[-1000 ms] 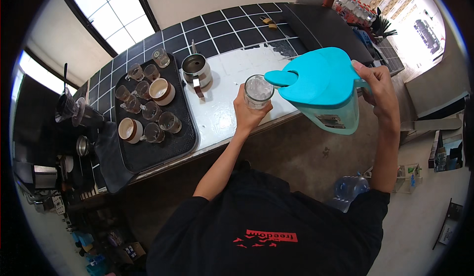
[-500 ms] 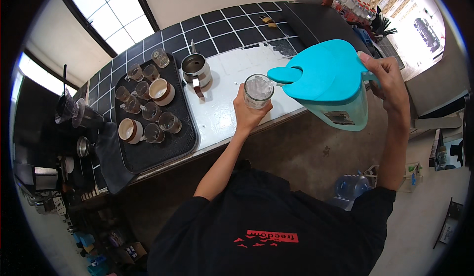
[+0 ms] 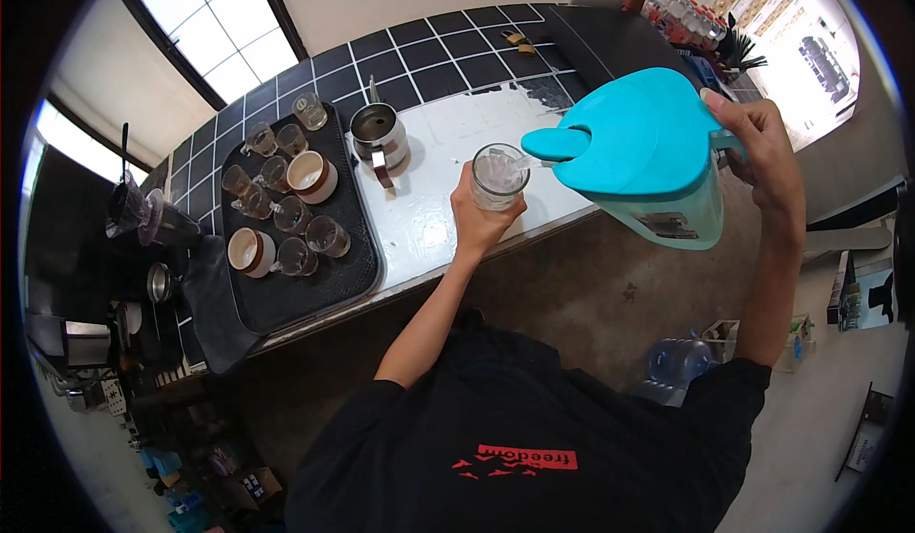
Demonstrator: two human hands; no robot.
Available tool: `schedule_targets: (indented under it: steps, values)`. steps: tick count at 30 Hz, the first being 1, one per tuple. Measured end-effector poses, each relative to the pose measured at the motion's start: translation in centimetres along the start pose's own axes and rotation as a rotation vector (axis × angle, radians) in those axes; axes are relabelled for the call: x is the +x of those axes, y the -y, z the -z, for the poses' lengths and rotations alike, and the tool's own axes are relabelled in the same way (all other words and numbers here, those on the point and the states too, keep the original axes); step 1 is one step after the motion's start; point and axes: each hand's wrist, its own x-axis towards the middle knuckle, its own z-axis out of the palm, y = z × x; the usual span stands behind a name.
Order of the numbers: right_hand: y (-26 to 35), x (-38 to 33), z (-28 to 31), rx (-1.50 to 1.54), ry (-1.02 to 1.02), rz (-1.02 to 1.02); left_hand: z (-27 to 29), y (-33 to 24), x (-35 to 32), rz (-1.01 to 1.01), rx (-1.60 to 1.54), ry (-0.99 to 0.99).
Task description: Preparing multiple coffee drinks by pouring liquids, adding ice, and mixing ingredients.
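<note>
Glass tumbler (image 3: pixel 498 175) sits wrapped in the left hand's (image 3: pixel 481 219) fingers above the desk (image 3: pixel 429 228) edge; the teal pitcher (image 3: pixel 648 157), gripped by the right hand (image 3: pixel 758 147), tips its spout leftward, seemingly over the rim.

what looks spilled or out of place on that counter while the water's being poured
Nothing is clearly spilled. The left hand holds a clear glass upright under the spout of the tilted teal pitcher, gripped by the right hand. The white counter shines, but that may be only glare. Cups on the black tray stand upright.
</note>
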Motion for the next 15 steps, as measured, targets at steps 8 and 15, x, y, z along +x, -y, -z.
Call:
schedule_targets:
  steps: [8,15]
  values:
    - [0.08,0.40,0.19,-0.013,0.004,0.053,0.04,-0.09,-0.03,-0.011,0.012,0.001]
    - [0.64,0.52,0.19,-0.022,-0.026,0.025,0.14,-0.17,0.01,-0.012,0.009,0.010]
